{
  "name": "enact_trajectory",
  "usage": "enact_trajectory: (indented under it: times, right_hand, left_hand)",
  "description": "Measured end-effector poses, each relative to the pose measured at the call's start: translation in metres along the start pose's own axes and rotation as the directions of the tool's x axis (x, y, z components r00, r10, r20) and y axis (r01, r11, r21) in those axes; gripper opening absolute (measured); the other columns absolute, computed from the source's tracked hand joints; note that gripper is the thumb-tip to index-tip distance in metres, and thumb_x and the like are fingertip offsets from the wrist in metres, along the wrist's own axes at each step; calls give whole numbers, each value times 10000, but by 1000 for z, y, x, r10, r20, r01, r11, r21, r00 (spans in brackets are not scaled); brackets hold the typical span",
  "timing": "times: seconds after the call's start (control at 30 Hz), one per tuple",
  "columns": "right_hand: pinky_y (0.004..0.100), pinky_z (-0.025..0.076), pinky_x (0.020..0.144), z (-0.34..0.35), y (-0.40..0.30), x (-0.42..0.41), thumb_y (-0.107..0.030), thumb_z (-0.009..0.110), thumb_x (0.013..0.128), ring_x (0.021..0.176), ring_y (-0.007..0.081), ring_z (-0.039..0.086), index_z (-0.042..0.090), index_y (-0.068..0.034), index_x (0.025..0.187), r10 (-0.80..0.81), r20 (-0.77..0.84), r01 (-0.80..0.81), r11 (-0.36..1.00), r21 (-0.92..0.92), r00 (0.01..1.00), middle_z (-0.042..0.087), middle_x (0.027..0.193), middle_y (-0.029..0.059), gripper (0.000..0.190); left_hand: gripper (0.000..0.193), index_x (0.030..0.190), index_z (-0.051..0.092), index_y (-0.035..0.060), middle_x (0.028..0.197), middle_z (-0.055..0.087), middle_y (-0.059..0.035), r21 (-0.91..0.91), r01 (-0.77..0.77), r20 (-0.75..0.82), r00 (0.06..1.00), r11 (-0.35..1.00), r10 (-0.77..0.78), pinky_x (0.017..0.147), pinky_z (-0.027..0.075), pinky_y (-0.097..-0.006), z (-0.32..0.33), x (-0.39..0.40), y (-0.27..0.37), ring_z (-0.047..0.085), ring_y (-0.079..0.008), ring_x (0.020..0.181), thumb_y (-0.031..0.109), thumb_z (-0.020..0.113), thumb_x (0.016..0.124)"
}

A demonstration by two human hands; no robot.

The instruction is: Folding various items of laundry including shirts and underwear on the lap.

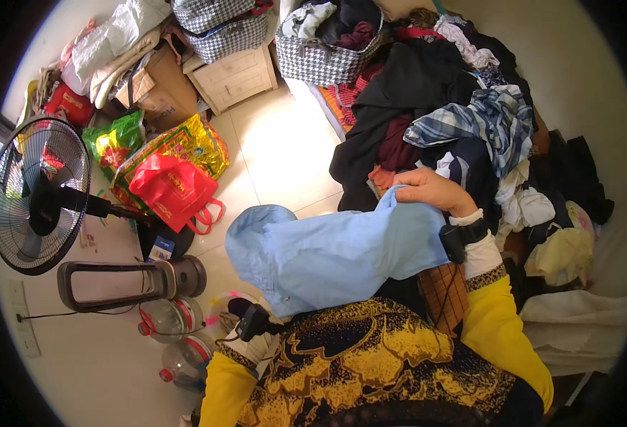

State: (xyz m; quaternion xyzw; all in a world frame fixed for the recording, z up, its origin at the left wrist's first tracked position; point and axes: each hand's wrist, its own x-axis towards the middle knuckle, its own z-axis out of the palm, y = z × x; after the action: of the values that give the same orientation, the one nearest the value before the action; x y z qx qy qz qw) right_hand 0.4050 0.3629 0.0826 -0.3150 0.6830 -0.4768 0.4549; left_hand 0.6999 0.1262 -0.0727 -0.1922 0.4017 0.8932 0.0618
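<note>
A light blue garment point(334, 251), perhaps a shirt, stretches across in front of my body, its rounded, folded end at the left. My right hand point(433, 189) pinches a gathered edge of it at the upper right, and the cloth hangs down below my fingers. My left hand lies hidden beneath or behind the garment's lower left end; only the wrist, with a black device point(252, 320) strapped on, shows there. Whether its fingers grip the cloth cannot be seen. Just beyond my right hand is a heap of clothes, with a blue plaid shirt point(473, 120) on top.
A houndstooth basket point(318, 61) full of clothes stands beyond the heap. At the left are a standing fan point(41, 197), a bladeless fan point(116, 285), large plastic bottles point(177, 320), a red bag point(174, 187) and a cardboard box point(166, 91). A small drawer cabinet point(233, 77) stands farther back.
</note>
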Motion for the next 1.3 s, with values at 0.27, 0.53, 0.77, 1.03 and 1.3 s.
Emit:
enact_trajectory:
  times: [0.27, 0.53, 0.77, 1.03, 1.3]
  right_hand:
    - [256, 438, 754, 17, -11, 34, -179, 633, 952, 803, 73, 554, 654, -3, 938, -215, 87, 232, 931, -281, 973, 628, 816, 9, 178]
    - [274, 469, 729, 60, -51, 80, -144, 634, 942, 773, 125, 598, 645, 38, 954, -453, 176, 486, 833, -264, 874, 638, 817, 76, 183]
    - [311, 475, 738, 79, -51, 97, -159, 586, 932, 764, 162, 592, 632, 6, 982, -548, 251, 594, 785, -174, 798, 652, 846, 121, 179]
    - [259, 445, 800, 47, 23, 71, -264, 587, 990, 871, 64, 544, 649, -16, 1030, -184, 250, 209, 975, -76, 951, 641, 901, -26, 259]
    - [223, 425, 844, 25, 34, 60, -238, 639, 971, 912, 40, 529, 659, -32, 1033, -108, 280, 112, 994, 2, 954, 604, 923, -53, 216]
  left_hand:
    - [548, 1448, 413, -9, 1401, 551, -168, 16, -25, -49, 998, 1000, 25, 1051, 466, -421, -10, -5, 11, 580, -250, 1233, 387, 290, 1089]
    - [552, 1448, 414, -9, 1403, 549, -170, 23, -44, -72, 996, 999, 45, 1054, 464, -425, -22, -8, 12, 576, -252, 1238, 391, 293, 1088]
    - [555, 1448, 414, -9, 1405, 547, -171, 28, -54, -94, 994, 998, 56, 1056, 462, -428, -27, -12, 12, 574, -255, 1242, 395, 296, 1087]
    - [558, 1448, 415, -9, 1407, 546, -172, 38, -57, -105, 993, 998, 61, 1059, 460, -431, -33, -12, 12, 571, -257, 1247, 399, 299, 1086]
    - [561, 1448, 416, -9, 1409, 544, -174, 57, -52, -103, 993, 997, 58, 1062, 457, -435, -34, -9, 18, 568, -260, 1252, 404, 302, 1085]
